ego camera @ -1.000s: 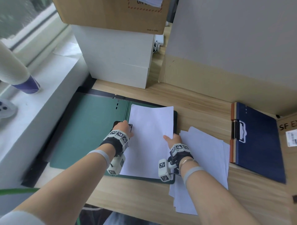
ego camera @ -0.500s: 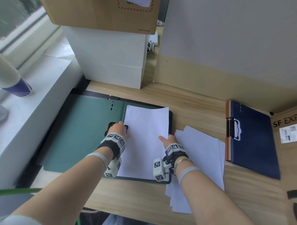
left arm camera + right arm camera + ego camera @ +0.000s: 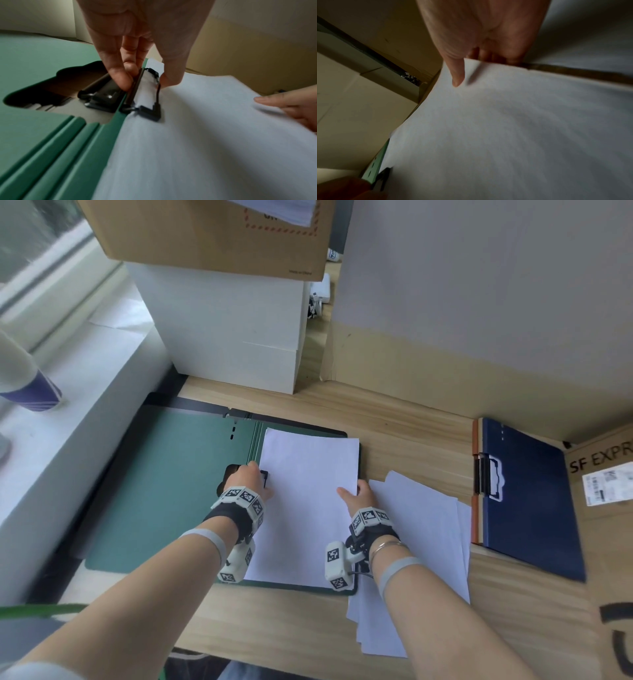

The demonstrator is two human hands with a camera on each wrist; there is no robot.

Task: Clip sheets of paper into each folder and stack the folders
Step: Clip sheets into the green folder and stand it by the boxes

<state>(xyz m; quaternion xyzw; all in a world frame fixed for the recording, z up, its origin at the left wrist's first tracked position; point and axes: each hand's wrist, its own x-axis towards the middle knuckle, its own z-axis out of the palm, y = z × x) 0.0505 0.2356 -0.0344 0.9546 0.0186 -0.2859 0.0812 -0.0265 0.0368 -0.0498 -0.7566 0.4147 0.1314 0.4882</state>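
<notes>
A green folder (image 3: pixel 164 491) lies open on the wooden table, with a white sheet (image 3: pixel 305 501) on its right half. My left hand (image 3: pixel 251 474) pinches the black spring clip (image 3: pixel 149 102) at the folder's spine, with the thumb (image 3: pixel 171 78) on the paper side and a fingertip (image 3: pixel 120 79) on the lever. The sheet's left edge (image 3: pixel 145 94) sits inside the clip's frame. My right hand (image 3: pixel 352 491) pinches the sheet's right edge, thumb (image 3: pixel 457 77) on top and the other fingers underneath. A closed blue folder (image 3: pixel 527 501) lies at the right.
A loose pile of white sheets (image 3: pixel 421 542) lies between the two folders. A white box (image 3: pixel 233 330) with a cardboard box (image 3: pixel 212 231) on top stands behind the green folder. A white sill (image 3: pixel 68 440) borders the left, and a cardboard box (image 3: pixel 603 508) the far right.
Both hands keep their holds on the clip and on the sheet's edge. Only the head view has shifted a little.
</notes>
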